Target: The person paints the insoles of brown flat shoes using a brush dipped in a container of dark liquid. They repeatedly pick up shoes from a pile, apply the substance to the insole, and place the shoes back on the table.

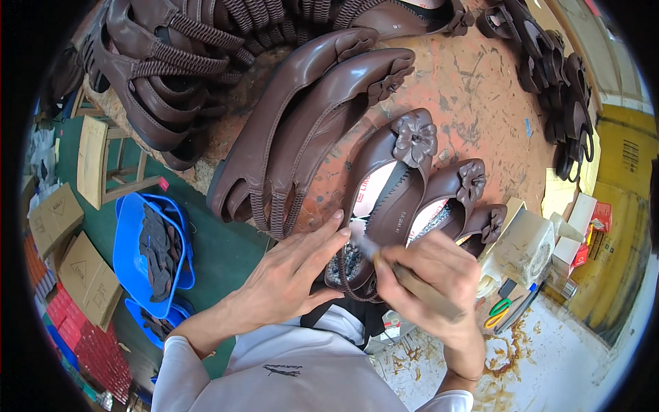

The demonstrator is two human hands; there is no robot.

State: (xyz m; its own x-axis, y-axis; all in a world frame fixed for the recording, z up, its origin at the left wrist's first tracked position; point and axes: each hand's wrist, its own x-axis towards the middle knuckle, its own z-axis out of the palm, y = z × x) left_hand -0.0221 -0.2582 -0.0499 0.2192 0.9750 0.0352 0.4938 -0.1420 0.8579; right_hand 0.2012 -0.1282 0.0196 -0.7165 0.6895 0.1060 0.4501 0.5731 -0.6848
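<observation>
A brown slingback shoe (371, 152) with a flower on its toe lies at the table's near edge, heel toward me. My left hand (292, 264) grips its left side near the heel, fingers over the rim and thumb lower down. In my right hand (436, 275) is a brush with a flat wooden handle (429, 292). Its pale, blurred bristles reach into the shoe, over the heel part of the insole, where a speckled grey surface shows. Two similar shoes (447, 184) stand just to the right, partly behind my right hand.
More brown shoes (302, 103) lie on the worn reddish table (467, 89), piled at left and far right. Blue bins (127, 254), a wooden stool (93, 161) and cartons (89, 278) stand on the left floor. Scissors (498, 316) and a yellowish container (518, 247) are at right.
</observation>
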